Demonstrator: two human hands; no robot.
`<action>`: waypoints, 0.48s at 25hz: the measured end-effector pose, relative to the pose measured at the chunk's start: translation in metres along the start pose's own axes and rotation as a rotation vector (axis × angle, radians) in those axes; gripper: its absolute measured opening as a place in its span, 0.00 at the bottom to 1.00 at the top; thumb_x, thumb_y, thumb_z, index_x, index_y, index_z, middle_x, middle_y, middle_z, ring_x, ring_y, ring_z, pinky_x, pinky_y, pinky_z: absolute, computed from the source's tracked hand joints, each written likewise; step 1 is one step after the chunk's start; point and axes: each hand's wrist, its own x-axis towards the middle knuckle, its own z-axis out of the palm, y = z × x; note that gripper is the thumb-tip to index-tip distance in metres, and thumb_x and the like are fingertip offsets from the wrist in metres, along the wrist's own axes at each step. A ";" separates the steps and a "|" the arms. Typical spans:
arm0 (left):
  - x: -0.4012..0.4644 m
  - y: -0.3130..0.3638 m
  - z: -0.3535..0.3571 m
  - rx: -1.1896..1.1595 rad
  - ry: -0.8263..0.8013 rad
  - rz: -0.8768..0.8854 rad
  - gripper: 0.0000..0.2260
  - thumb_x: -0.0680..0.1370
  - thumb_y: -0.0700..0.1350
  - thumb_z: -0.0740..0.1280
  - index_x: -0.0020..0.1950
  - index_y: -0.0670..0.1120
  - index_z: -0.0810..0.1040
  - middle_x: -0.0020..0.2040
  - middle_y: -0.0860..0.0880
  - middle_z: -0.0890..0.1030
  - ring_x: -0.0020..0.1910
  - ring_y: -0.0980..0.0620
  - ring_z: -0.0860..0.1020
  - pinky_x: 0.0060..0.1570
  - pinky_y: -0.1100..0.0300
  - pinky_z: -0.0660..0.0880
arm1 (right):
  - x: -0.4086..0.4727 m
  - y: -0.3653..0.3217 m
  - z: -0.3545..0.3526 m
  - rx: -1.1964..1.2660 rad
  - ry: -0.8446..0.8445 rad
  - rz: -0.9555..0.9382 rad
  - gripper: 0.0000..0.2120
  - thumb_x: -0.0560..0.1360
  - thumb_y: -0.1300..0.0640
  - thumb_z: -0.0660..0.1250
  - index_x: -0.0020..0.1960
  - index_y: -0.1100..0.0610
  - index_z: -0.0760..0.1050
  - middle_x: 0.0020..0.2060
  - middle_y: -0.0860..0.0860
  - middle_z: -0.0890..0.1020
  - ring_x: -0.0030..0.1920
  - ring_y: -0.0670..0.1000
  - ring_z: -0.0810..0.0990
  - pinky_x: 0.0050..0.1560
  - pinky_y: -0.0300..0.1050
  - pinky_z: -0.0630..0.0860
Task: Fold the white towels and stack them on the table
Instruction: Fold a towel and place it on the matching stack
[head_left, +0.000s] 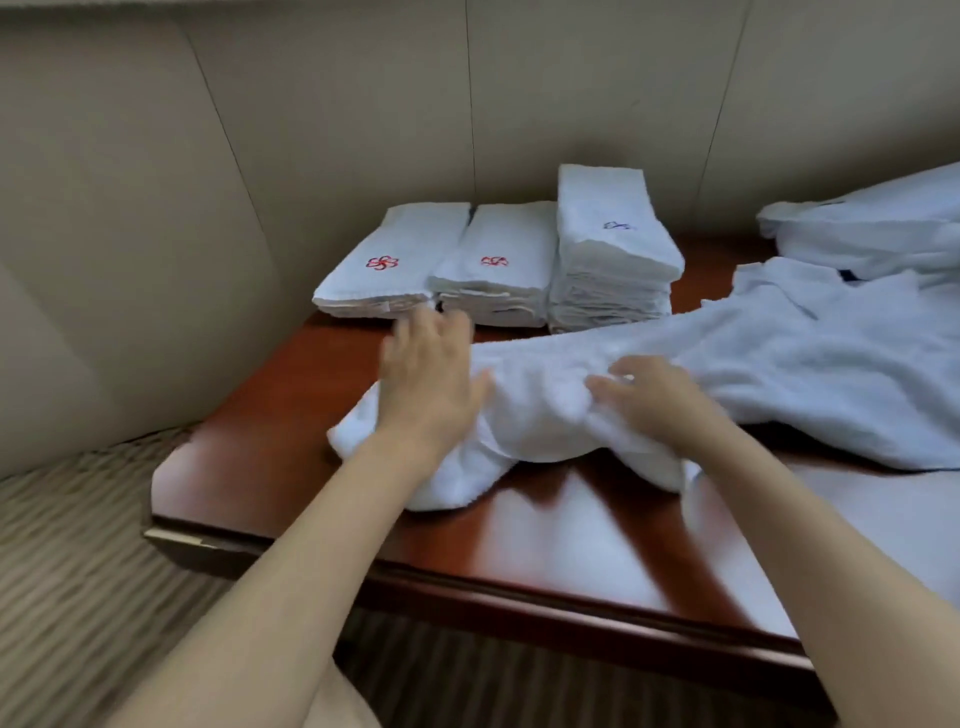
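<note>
A rumpled white towel (545, 415) lies across the reddish wooden table (291, 457), bunched at its left end. My left hand (428, 382) lies flat on that bunched end with straight fingers, blurred by motion. My right hand (657, 397) rests on the towel's middle with fingers spread over the cloth. At the back of the table stand three stacks of folded white towels: a low one with a red flower mark (389, 265), a second low one with a red mark (496, 265), and a taller one with a blue mark (613, 249).
More loose white towels (872, 234) are heaped at the right, reaching past the frame edge. Padded beige wall panels (337, 130) rise directly behind the stacks. The table's front edge (519, 597) runs close to me, with striped carpet (78, 571) to the left.
</note>
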 end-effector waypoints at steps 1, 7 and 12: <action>-0.008 0.007 0.001 -0.190 -0.128 0.052 0.22 0.75 0.56 0.67 0.61 0.45 0.69 0.60 0.44 0.70 0.58 0.43 0.71 0.56 0.51 0.69 | 0.001 -0.004 0.009 0.168 -0.018 0.020 0.15 0.78 0.51 0.63 0.46 0.62 0.78 0.43 0.59 0.80 0.48 0.57 0.77 0.44 0.47 0.68; 0.002 -0.009 0.024 0.171 -0.319 0.070 0.24 0.76 0.48 0.64 0.69 0.46 0.62 0.65 0.44 0.69 0.62 0.41 0.71 0.54 0.51 0.68 | 0.000 0.008 0.014 0.313 -0.086 -0.188 0.24 0.73 0.43 0.68 0.66 0.51 0.72 0.55 0.47 0.80 0.55 0.46 0.77 0.58 0.38 0.72; 0.012 -0.018 0.023 0.196 -0.248 0.025 0.10 0.76 0.38 0.59 0.54 0.48 0.74 0.59 0.45 0.75 0.59 0.42 0.74 0.53 0.52 0.68 | -0.010 0.017 0.011 -0.358 -0.200 -0.242 0.32 0.66 0.29 0.64 0.65 0.44 0.70 0.65 0.45 0.70 0.70 0.50 0.64 0.66 0.51 0.65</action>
